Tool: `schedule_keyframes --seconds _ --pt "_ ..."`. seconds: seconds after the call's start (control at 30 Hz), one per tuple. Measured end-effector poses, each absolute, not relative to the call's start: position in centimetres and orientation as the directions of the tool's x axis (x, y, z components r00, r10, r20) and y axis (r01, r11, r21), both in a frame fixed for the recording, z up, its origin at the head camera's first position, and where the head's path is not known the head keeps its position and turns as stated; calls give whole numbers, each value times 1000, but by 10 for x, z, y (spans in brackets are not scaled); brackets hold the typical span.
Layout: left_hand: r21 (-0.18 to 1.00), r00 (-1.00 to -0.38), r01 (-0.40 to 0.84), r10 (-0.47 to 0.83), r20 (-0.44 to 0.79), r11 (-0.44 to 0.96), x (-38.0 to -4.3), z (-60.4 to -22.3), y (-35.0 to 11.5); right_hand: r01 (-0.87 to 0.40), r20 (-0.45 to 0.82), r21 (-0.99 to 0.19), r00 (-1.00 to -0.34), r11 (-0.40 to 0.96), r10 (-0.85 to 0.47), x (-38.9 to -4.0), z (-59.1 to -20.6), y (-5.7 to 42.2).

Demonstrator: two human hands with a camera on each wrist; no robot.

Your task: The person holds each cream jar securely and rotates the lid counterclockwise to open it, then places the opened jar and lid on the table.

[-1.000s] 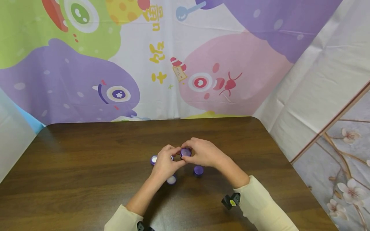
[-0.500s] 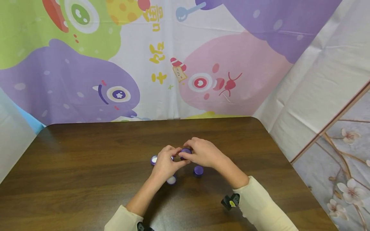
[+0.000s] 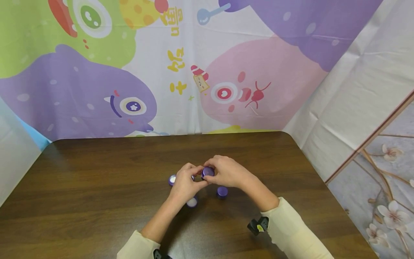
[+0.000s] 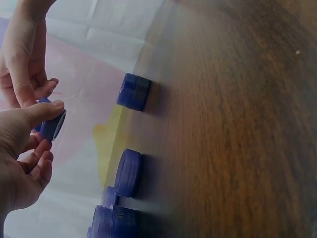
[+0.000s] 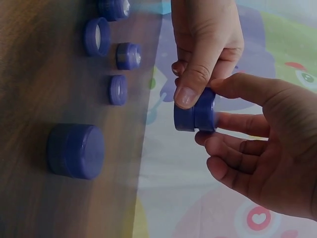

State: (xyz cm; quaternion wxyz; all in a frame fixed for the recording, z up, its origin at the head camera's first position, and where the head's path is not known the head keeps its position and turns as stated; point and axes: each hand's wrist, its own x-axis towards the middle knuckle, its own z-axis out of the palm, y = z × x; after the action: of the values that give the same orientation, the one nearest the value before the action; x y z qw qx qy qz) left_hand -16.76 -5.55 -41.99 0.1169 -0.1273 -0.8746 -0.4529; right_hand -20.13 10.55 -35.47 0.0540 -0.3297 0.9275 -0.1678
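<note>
Both hands hold a small purple screw-top jar (image 3: 208,173) above the table. My left hand (image 3: 185,182) pinches its lower part between thumb and fingers. From the right, my right hand (image 3: 228,172) has thumb and fingertips around its lid (image 5: 205,110). A narrow gap shows between lid and body in the right wrist view. Another purple jar (image 3: 222,192), with its lid on, stands on the table below the right hand. Near the left hand lie a loose lid (image 4: 129,172) and an uncapped jar (image 4: 124,222); the left hand partly hides this group in the head view.
In the right wrist view, several purple pieces line the table: an uncapped jar (image 5: 129,56), lids (image 5: 96,37) and another jar (image 5: 114,9). The brown wooden table (image 3: 97,194) meets a cartoon-print cloth (image 3: 181,115) at its far edge.
My right thumb and fingers have shifted around the lid, crossing further over it half a second ago and now drawn back. The left hand has stayed almost still.
</note>
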Motion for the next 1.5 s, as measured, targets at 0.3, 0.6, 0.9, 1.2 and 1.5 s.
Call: schedule_keyframes --seconds 0.3,0.6,0.9,1.2,1.5 --pt "759 -942 323 115 315 565 -168 -421 -56 -621 -4 -338 -751 707 -661 -200 -353 106" --pt "766 -947 312 122 296 563 -168 -420 -56 -615 4 -337 -758 712 -652 -201 -355 106" --pt "763 -950 306 125 287 569 -169 -419 -57 -621 24 -326 -759 713 -651 -201 -354 106" --pt "767 -954 296 131 272 569 -170 -419 -57 -590 -9 -339 -777 733 -629 -200 -352 108" --pt "775 -960 278 136 244 567 -171 -420 -58 -526 -38 -444 -797 725 -602 -206 -360 117"
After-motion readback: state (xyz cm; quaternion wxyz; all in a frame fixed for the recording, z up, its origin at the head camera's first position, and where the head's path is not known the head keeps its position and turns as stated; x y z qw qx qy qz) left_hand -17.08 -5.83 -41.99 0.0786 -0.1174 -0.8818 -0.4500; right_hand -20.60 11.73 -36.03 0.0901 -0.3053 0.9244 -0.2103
